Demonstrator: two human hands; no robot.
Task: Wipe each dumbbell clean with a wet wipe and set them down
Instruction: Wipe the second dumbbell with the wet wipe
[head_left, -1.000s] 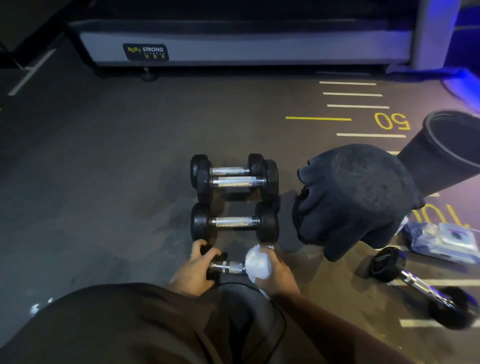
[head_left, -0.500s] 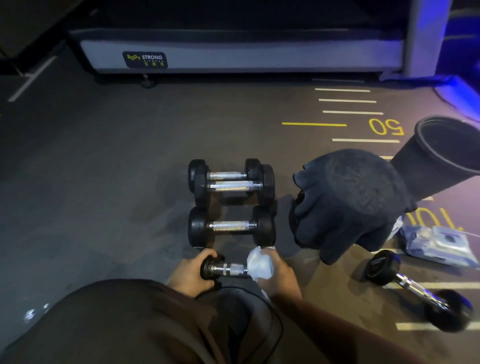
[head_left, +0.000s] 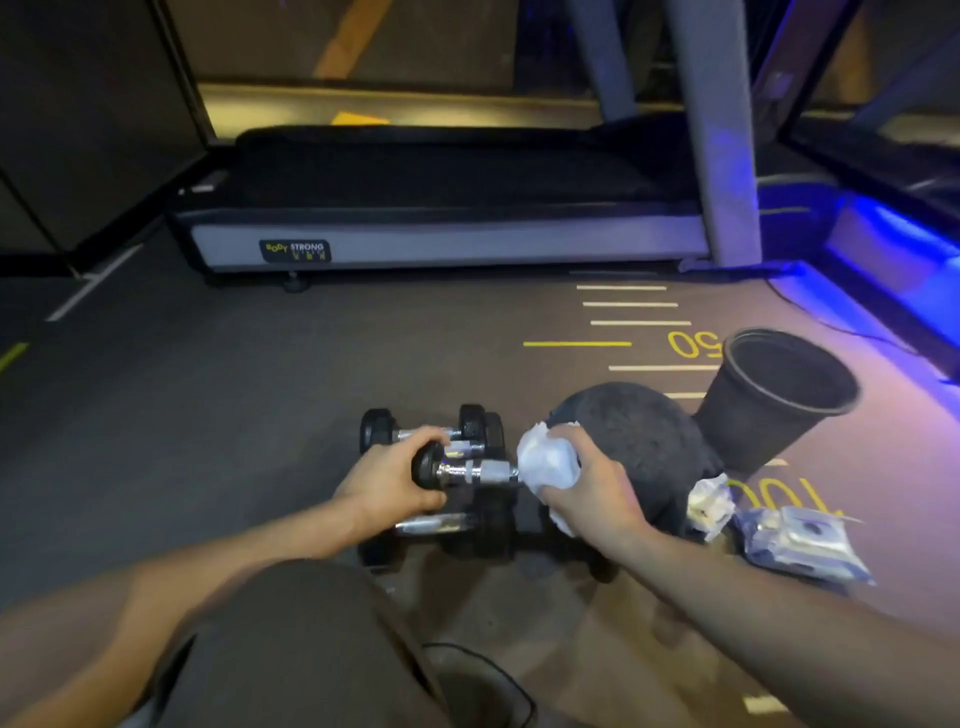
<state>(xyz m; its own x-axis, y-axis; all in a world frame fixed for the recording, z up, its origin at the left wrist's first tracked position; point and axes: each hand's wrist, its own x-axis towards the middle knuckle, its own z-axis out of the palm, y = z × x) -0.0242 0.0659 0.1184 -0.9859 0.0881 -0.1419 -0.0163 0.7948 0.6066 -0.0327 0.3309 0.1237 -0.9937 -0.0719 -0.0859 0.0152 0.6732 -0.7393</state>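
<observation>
Dumbbell L end in left hand grip, R end hidden under wet wipe in right hand grip.

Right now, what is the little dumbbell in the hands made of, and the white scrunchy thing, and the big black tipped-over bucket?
The small dumbbell looks like a shiny, chrome-like metal handle, which glints, with matte black ends, probably rubber-coated. The white crumpled wipe looks like soft, thin cloth or paper, since it folds and bunches in the right hand. The black tapered bucket looks like dull plastic, with a moulded rim.
</observation>
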